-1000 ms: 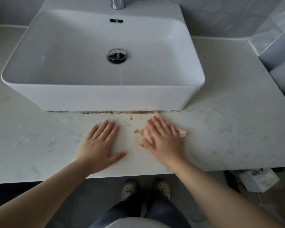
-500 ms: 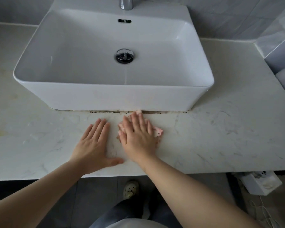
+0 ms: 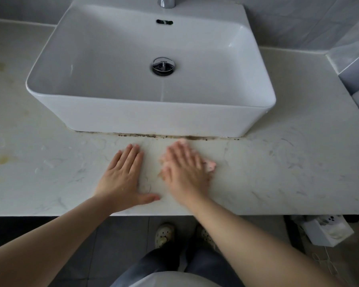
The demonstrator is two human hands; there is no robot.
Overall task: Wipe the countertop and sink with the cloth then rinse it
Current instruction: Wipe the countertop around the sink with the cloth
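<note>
Item 1, left hand [image 3: 124,179]: flat on the bench [image 3: 288,172], fingers [image 3: 131,154] straight and together, thumb out, holding nothing. I judge it is placed there to brace my weight while the other hand works. Item 2, right hand [image 3: 184,172]: just right of it, blurred, fingers straight and spread. It presses down rather than gripping, so the whole palm bears on the cloth. Item 3, cloth [image 3: 210,165]: pink, pinned between that palm and the bench, only its right edge showing, near the front wall of the sink [image 3: 153,117]. Item 4, dark grime line [image 3: 145,135]: along the seam where sink meets bench, just beyond my fingertips; likely the next target. Item 5, yellow stain [image 3: 2,159]: far left of the bench, well apart from both hands. Item 6, drain [image 3: 163,66] and tap [image 3: 166,2]: the basin awaits wiping, I judge, and rinsing comes last.
</note>
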